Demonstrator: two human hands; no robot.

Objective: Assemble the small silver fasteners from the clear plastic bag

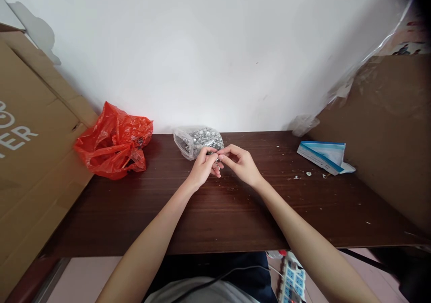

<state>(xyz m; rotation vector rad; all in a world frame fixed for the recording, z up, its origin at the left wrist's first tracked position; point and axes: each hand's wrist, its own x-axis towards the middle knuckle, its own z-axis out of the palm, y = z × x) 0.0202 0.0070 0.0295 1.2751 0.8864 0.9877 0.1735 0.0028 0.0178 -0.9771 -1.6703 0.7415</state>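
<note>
Over the middle of the dark wooden table, my left hand (206, 164) and my right hand (239, 163) meet at the fingertips. Both are closed in a pinch around a small metal piece (217, 160), too small and too covered by fingers to name. Just behind my hands lies a clear plastic bag (183, 142) full of small, shiny silver metal parts (207, 137). The bag's mouth faces left, and my left hand covers part of its front edge.
A crumpled red plastic bag (114, 143) sits at the left beside a large cardboard box (37, 159). On the right are a blue-and-white packet (323, 155), small scraps (308, 173) and another cardboard panel (380, 128). A power strip (292, 278) lies below the table's front edge.
</note>
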